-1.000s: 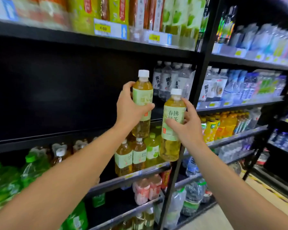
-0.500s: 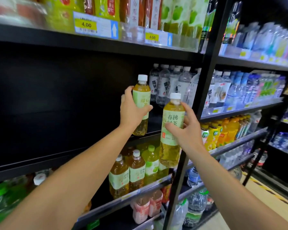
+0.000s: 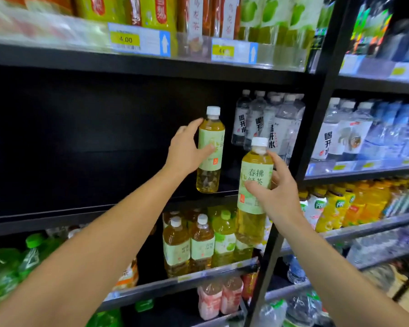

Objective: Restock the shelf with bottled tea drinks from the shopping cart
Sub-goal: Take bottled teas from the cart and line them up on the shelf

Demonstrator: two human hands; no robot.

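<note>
Pale-green labels mark the two tea bottles in hand, each upright, white-capped and filled with yellow-green tea. The left hand (image 3: 187, 149) wraps the label of the left tea bottle (image 3: 210, 149), thumb across the front and fingers round the far side; the bottle's base sits at the front edge of the black middle shelf (image 3: 80, 208), and whether it rests on the board or hangs just above it cannot be told. The right hand (image 3: 275, 193) grips the right tea bottle (image 3: 254, 185) at label height, thumb in front and index finger raised toward the neck; this bottle is held in the air in front of the middle shelf's edge, lower and nearer the camera than the left one, just left of the black upright post (image 3: 309, 138). Clear water bottles (image 3: 267, 123) stand at the right end of the middle shelf, behind both tea bottles; the rest of that shelf is dark. On the shelf below the middle shelf stand more tea bottles (image 3: 191, 244) with the same pale labels. Above the middle shelf, a yellow price tag (image 3: 125, 39) reads 4.00. Right of the upright post, orange and yellow drink bottles (image 3: 354, 204) fill a lower shelf
</note>
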